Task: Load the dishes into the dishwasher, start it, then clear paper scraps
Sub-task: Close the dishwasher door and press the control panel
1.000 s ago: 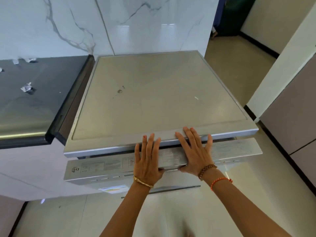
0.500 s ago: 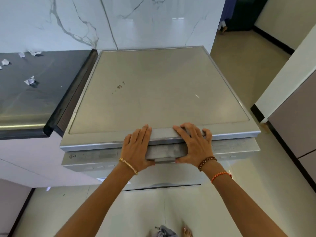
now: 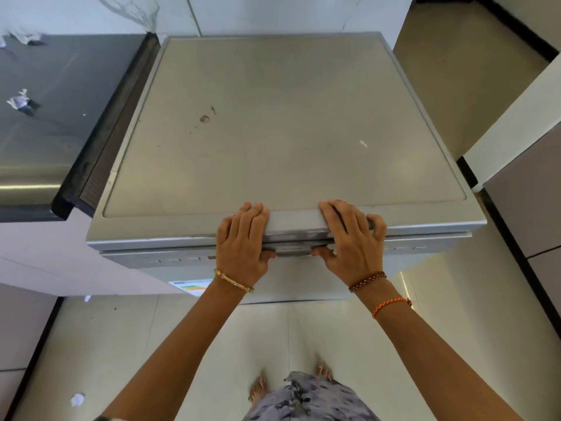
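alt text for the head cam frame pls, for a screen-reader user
Seen from above, a person's left hand and right hand grip the front top edge of a silver dishwasher, fingers on top, thumbs on the door's upper edge. Paper scraps lie on the dark countertop to the left, another scrap on the tiled floor.

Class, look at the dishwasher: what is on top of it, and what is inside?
On the dishwasher top: a small stain, a white fleck, and both hands' fingers, left and right, at its front edge. The inside is hidden behind the door.

Gold bangle (image 3: 233, 280) — beaded, orange wrist threads (image 3: 391, 306)
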Available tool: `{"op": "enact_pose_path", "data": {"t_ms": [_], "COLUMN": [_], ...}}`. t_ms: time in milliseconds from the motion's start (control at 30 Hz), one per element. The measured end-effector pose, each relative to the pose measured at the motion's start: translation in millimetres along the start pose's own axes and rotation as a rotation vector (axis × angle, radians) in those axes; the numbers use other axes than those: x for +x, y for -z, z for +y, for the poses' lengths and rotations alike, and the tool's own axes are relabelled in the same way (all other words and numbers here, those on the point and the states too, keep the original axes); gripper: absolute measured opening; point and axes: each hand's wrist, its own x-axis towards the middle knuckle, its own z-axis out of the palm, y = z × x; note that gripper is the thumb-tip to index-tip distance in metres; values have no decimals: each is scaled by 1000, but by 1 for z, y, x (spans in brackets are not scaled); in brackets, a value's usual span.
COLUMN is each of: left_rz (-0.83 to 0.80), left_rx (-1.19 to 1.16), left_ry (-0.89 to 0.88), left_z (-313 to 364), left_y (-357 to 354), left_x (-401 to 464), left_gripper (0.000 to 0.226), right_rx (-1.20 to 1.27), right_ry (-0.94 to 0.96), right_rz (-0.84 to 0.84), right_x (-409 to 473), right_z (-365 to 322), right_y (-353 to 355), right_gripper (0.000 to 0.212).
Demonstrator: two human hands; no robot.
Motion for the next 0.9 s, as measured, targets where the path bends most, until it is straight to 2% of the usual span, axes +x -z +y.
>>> {"op": "enact_pose_path", "data": {"t_ms": [67, 200, 300, 467, 533, 667, 767, 900], "left_rz": [14, 93, 135, 175, 167, 102, 54, 13], "left_rx": [10, 25, 38, 86, 97, 67, 32, -50], "left_ry": [-6, -39, -64, -86, -79, -53, -11, 63], "left_z": [1, -1, -2, -2, -2, 0, 4, 12], "left_y": [-3, -8, -12, -14, -16, -10, -6, 1], "left_x": [-5, -11, -12, -11, -9, -9, -8, -6], "left_gripper": [92, 60, 54, 56, 63, 83, 88, 92], "right_rx": [-10, -50, -53, -40, -30, -28, -7, 50], "right_ry": [12, 42, 67, 56, 49, 52, -7, -126], "right_rz": [4, 38, 71, 136, 159, 120, 57, -33], "right_x": [-5, -8, -10, -9, -8, -9, -5, 2], "right_z": [-1, 0, 2, 2, 2, 1, -3, -13], "right_y": [-3, -7, -10, -18, -20, -18, -12, 2], "right_gripper": [92, 90, 82, 59, 55, 66, 80, 81]}}
